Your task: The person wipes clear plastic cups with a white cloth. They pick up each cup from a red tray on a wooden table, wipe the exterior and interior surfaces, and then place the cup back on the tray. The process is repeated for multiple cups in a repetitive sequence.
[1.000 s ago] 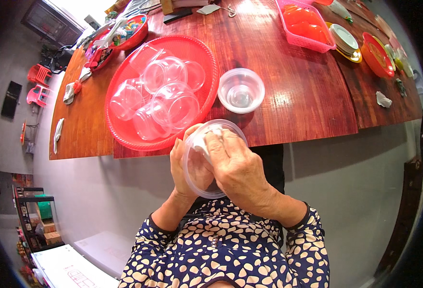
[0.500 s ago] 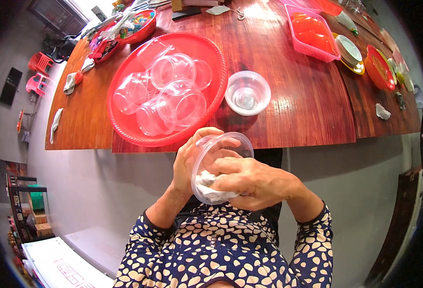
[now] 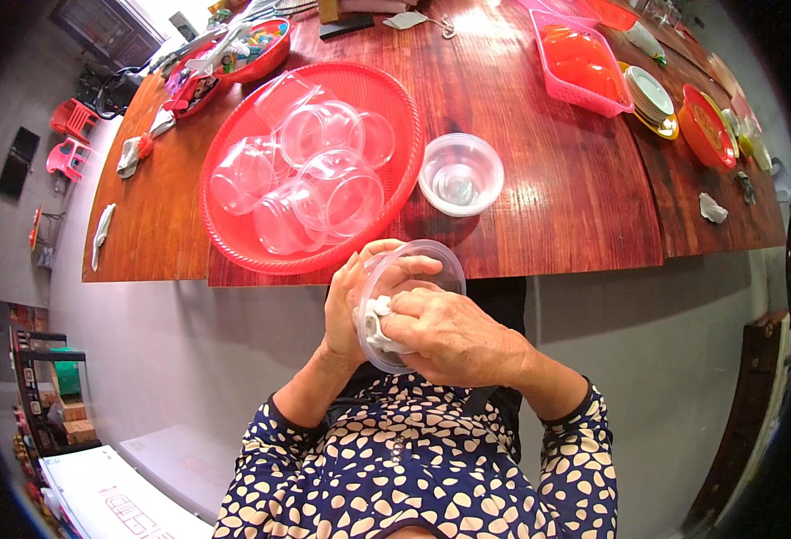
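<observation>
A clear round plastic bowl (image 3: 456,280) is tilted on its side just off the table's front edge, its mouth toward me. My left hand (image 3: 346,301) wraps round its outside, fingers showing through the clear wall. Inside the bowl, my right hand (image 3: 458,332) pinches a crumpled white cloth (image 3: 375,328) against the wall; its fingertips are partly hidden. Another clear bowl (image 3: 461,175) stands upright on the table beyond my hands. Left of it, a red round basket (image 3: 395,99) holds several clear plastic bowls (image 3: 323,133), some lying on their sides.
The wooden table (image 3: 557,180) ends just beyond my hands. A pink basket (image 3: 593,97) with orange-red items stands far right, near stacked white plates (image 3: 649,92) and an orange-red basin (image 3: 708,126). Far left are red baskets of small items (image 3: 256,49). White crumpled scraps (image 3: 711,208) lie near the edges.
The bowl has turned more on its side and moved slightly left and up. My right hand has shifted left and deeper into it, moving the cloth along the wall.
</observation>
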